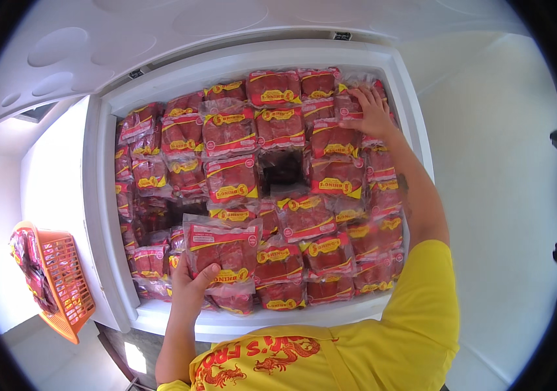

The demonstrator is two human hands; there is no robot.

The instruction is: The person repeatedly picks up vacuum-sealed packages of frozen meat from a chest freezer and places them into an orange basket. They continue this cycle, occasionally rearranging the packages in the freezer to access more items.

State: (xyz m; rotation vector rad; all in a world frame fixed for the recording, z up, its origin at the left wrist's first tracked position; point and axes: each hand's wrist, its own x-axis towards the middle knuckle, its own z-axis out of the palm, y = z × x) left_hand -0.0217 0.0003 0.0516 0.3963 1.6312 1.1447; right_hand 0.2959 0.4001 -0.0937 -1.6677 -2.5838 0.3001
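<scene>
Holding clear-wrapped red packet (223, 242) in left hand (192, 281), over near rows inside open white chest freezer (193, 70). Left grip pinching packet's near left part, thumb on top. Right hand (371, 116) at far right corner, fingers spread over another packet (345, 107); cannot tell whether that grip closes on it. Stacked packets (229, 177) in rows across freezer, dark gap (283, 171) near middle, another toward left. Orange basket (66, 267) outside freezer at left, packets inside.
</scene>
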